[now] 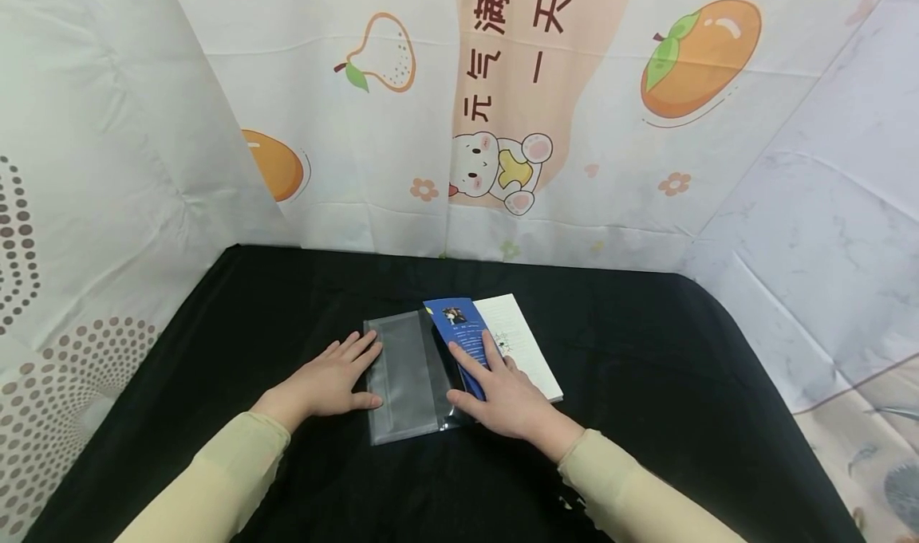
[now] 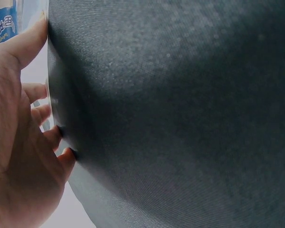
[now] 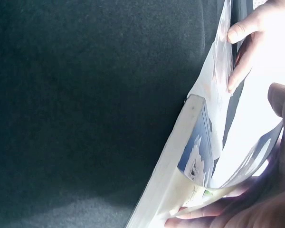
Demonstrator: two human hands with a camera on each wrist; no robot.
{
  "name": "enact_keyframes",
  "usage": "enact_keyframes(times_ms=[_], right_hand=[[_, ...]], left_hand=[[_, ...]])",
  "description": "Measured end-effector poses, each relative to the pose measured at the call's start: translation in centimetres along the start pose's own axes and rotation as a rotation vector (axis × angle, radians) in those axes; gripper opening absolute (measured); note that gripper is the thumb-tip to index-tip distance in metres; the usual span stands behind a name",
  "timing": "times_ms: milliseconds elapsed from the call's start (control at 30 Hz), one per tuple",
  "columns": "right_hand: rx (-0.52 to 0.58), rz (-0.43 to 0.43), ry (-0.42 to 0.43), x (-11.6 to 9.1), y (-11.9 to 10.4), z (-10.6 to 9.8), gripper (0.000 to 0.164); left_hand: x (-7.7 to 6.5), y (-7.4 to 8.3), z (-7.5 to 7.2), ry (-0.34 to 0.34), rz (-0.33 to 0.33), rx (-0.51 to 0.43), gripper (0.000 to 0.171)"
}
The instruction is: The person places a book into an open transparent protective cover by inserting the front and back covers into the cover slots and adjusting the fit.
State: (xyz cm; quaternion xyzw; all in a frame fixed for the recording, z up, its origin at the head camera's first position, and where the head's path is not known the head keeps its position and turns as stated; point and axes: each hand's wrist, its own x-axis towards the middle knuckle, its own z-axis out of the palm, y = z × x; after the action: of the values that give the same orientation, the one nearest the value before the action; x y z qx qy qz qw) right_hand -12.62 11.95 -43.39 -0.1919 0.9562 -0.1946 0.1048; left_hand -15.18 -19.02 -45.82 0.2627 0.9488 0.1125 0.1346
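Note:
A book with white pages (image 1: 534,356) lies on the black cloth, its blue cover flap (image 1: 448,312) folded over toward the left. From under that flap a clear plastic book cover (image 1: 405,379) extends leftward, flat on the cloth. My left hand (image 1: 326,379) rests with spread fingers on the plastic's left edge. My right hand (image 1: 513,399) lies across the blue flap and the page beside it, fingers extended, thumb on the plastic. In the right wrist view the book's thick page edge (image 3: 168,147) shows, and the flap bends up beside my right hand (image 3: 256,209).
A black cloth (image 1: 632,415) covers the table. A white printed curtain (image 1: 323,128) hangs behind its far edge, and pale fabric walls (image 1: 826,248) stand at both sides.

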Motion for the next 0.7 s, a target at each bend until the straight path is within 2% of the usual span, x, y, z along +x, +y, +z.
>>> enact_keyframes(times_ms=[700], right_hand=[[-0.124,0.001,0.043,0.34,-0.72,0.77,0.071]], left_hand=[[-0.06,0.18,-0.27,-0.009,-0.010,-0.008,0.086]])
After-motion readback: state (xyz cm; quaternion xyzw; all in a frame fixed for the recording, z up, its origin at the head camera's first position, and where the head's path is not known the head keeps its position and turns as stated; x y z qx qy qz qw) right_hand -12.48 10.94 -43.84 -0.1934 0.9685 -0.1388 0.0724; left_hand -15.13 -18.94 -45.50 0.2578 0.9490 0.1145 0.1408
